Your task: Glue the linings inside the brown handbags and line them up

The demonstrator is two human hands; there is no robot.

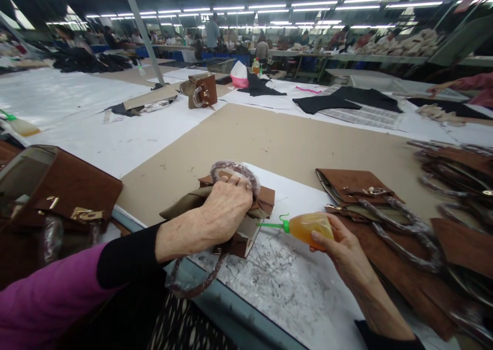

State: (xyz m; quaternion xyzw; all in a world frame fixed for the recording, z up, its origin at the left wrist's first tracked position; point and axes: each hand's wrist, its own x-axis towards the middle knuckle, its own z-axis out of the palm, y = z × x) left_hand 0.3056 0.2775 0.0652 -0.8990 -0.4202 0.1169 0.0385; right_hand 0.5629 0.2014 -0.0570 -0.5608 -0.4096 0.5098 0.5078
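Observation:
In front of me a brown handbag [265, 196] lies at the table's edge, one plastic-wrapped handle standing up and another hanging over the edge. My left hand [227, 206] is closed on the bag's upper part, fingers curled near the wrapped handle; the exact spot gripped is hidden. My right hand [335, 242] grips a squeeze bottle [308, 228] of amber liquid, tilted on its side. Its green nozzle points left, and the tip is at the bag's open edge beside my left hand; I cannot tell whether it touches.
Brown handbags [358, 186] with wrapped handles lie to the right, and another brown bag [84, 186] stands at left. Farther back are a small bag [204, 91], black pieces [327, 101] and a second bottle [23, 127]. A co-worker's sleeve [473, 89] shows at far right.

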